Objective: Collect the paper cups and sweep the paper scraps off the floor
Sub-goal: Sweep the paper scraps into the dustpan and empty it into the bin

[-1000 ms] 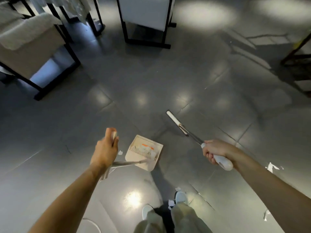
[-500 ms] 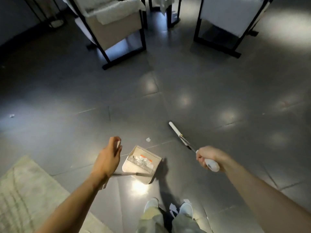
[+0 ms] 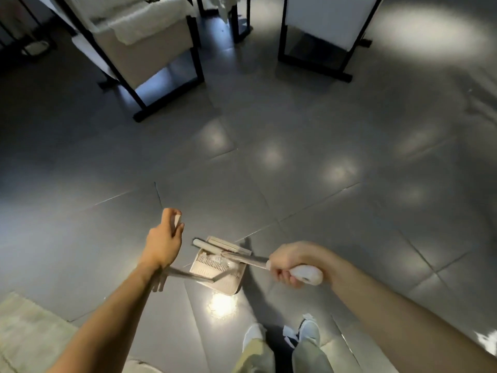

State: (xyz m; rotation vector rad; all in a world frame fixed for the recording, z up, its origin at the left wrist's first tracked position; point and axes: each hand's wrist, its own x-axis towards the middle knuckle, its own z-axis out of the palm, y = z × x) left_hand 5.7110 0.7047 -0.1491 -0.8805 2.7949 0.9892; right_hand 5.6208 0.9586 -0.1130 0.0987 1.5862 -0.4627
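Observation:
My left hand (image 3: 164, 239) grips the top of the long handle of a beige dustpan (image 3: 219, 275), which hangs just above the grey floor and holds white paper scraps (image 3: 216, 258). My right hand (image 3: 291, 262) grips the white handle of a broom (image 3: 236, 255); its head lies across the dustpan's mouth. A white paper scrap (image 3: 289, 332) lies between my shoes. Another scrap (image 3: 485, 339) shows at the right edge. No paper cup is in view.
Two armchairs with black metal frames stand ahead, one at the upper left (image 3: 139, 44) and one at the upper right (image 3: 328, 30). A pale rug (image 3: 29, 335) covers the floor at the lower left. My shoes (image 3: 254, 332) are at the bottom.
My right hand has swung the broom left, so its head now lies over the dustpan instead of pointing out over the floor. The view has turned slightly, bringing the chairs closer.

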